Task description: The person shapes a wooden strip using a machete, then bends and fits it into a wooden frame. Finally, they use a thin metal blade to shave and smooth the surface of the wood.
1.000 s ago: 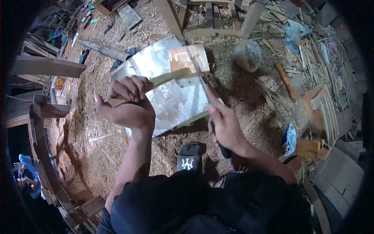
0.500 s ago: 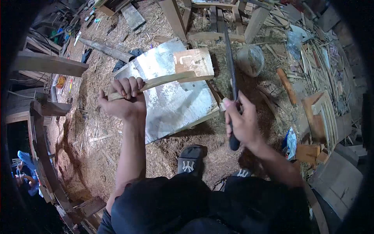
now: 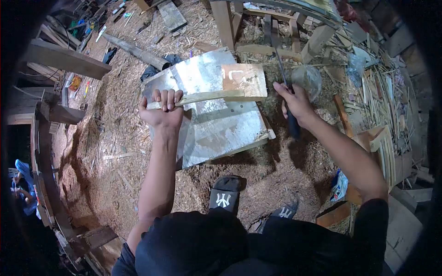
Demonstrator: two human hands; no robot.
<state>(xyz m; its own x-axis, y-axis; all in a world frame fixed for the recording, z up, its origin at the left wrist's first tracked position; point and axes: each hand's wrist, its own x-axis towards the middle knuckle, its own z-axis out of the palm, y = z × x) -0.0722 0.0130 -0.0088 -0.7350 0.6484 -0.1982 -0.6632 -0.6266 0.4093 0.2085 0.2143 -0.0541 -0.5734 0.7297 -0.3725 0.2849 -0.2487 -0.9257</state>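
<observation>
My left hand is closed around the left end of a curved wooden strip. The strip's right end lies along the near edge of a brown wood piece with white marks. Below them is a tilted board with a pale, worn, shiny surface. My right hand, to the right of the board, grips a long, narrow, dark-bladed tool. Its black handle end sticks out below the hand, and the blade points away from me. The blade is apart from the strip; its exact kind I cannot make out.
Wood shavings cover the floor. A wooden frame stands at the far side, with a clear plastic bag nearer. Thin offcuts are piled right. A round pole lies at far left. My sandals are close to the board.
My right hand has risen, moving up and right with the tool, away from the board's edge. My left hand still holds the strip. The whole view has shifted slightly.
</observation>
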